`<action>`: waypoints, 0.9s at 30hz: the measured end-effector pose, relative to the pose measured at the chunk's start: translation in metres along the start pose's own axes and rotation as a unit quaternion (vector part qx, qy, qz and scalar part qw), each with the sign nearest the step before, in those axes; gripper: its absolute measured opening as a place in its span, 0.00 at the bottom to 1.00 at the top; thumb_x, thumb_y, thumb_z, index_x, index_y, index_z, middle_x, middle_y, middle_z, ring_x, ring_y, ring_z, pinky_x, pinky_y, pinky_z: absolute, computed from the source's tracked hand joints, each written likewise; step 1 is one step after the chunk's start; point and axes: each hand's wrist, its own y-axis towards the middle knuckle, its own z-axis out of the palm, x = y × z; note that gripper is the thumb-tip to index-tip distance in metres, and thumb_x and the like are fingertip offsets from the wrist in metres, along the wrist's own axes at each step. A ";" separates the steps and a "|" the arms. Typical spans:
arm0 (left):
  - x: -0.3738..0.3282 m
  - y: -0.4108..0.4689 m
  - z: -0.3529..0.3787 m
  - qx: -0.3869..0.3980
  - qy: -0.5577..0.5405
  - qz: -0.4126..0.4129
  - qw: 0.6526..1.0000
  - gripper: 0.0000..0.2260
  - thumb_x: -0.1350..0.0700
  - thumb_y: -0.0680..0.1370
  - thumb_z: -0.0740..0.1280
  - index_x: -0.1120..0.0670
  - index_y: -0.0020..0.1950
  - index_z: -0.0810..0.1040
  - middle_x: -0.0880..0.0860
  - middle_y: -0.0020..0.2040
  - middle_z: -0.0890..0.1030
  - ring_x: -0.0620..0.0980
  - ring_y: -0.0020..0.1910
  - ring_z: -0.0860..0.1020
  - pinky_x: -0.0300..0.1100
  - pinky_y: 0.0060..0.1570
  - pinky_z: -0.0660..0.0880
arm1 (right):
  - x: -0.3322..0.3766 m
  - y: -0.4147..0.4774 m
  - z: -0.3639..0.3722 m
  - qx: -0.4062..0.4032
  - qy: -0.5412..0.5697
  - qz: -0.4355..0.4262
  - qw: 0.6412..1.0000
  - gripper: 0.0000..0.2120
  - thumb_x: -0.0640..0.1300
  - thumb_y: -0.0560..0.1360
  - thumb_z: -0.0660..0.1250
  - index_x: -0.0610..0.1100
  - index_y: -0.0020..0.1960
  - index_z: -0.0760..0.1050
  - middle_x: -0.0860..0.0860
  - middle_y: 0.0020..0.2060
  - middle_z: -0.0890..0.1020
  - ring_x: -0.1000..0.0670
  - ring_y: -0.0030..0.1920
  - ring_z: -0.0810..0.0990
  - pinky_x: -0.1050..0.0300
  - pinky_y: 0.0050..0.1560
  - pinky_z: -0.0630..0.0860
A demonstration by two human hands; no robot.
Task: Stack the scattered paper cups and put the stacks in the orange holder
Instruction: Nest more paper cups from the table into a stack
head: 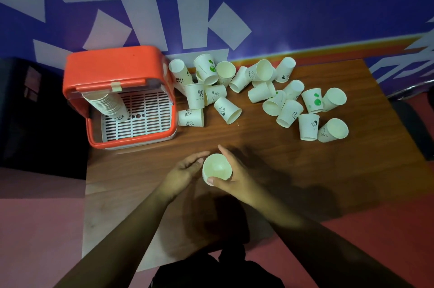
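Near the surface (317, 161) front edge, my right hand (236, 178) curls its fingers round a cup (217, 169), mouth up for stacking; my left hand (185, 170) has its fingers spread beside it.

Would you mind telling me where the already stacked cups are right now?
In the head view, the stack of cups leans inside the orange holder, at its left side on the white slatted tray.
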 end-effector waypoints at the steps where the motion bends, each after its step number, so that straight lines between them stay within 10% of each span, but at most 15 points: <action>1: -0.002 0.004 -0.006 -0.017 0.018 0.012 1.000 0.11 0.51 0.83 0.64 0.44 0.64 0.81 0.43 0.63 0.82 0.44 0.64 0.79 0.45 0.66 0.74 | 0.001 0.003 -0.004 0.005 0.013 0.016 1.000 0.43 0.66 0.67 0.71 0.62 0.76 0.55 0.58 0.75 0.63 0.55 0.73 0.63 0.48 0.72 0.66; 5: -0.024 0.032 -0.031 -0.094 0.160 0.093 0.978 0.07 0.58 0.82 0.65 0.52 0.59 0.79 0.49 0.57 0.81 0.43 0.51 0.80 0.28 0.49 0.75 | 0.008 0.027 -0.032 -0.078 0.089 0.082 0.990 0.28 0.64 0.74 0.65 0.58 0.72 0.66 0.56 0.70 0.71 0.55 0.69 0.70 0.53 0.66 0.71; 8: -0.047 0.072 -0.046 -0.089 0.295 0.150 0.940 0.12 0.59 0.79 0.68 0.52 0.62 0.77 0.51 0.58 0.77 0.49 0.56 0.78 0.39 0.56 0.75 | 0.010 0.069 -0.053 -0.174 0.115 0.120 0.971 0.21 0.54 0.77 0.67 0.50 0.68 0.71 0.52 0.65 0.75 0.53 0.63 0.75 0.60 0.55 0.72; 16: -0.048 0.166 -0.049 -0.066 0.630 0.112 0.766 0.31 0.55 0.76 0.71 0.57 0.75 0.62 0.62 0.69 0.69 0.62 0.66 0.69 0.53 0.67 0.66 | 0.011 0.179 -0.046 -0.191 -0.044 0.149 0.969 0.34 0.51 0.75 0.69 0.42 0.76 0.62 0.43 0.71 0.67 0.44 0.69 0.70 0.50 0.66 0.70; 22: -0.015 0.170 -0.057 -0.056 0.628 0.164 0.758 0.31 0.50 0.78 0.68 0.56 0.78 0.61 0.61 0.69 0.73 0.62 0.64 0.72 0.53 0.65 0.65 | -0.009 0.201 -0.035 -0.173 -0.092 0.173 0.965 0.29 0.53 0.75 0.69 0.41 0.70 0.66 0.43 0.64 0.72 0.42 0.63 0.74 0.49 0.58 0.73; 27: -0.031 0.141 -0.056 -0.052 0.471 0.176 0.863 0.35 0.49 0.72 0.76 0.55 0.74 0.65 0.60 0.64 0.77 0.61 0.61 0.75 0.53 0.59 0.74 | -0.015 0.186 -0.048 -0.167 -0.033 0.152 0.974 0.28 0.51 0.71 0.73 0.42 0.67 0.70 0.45 0.62 0.73 0.46 0.58 0.77 0.55 0.52 0.75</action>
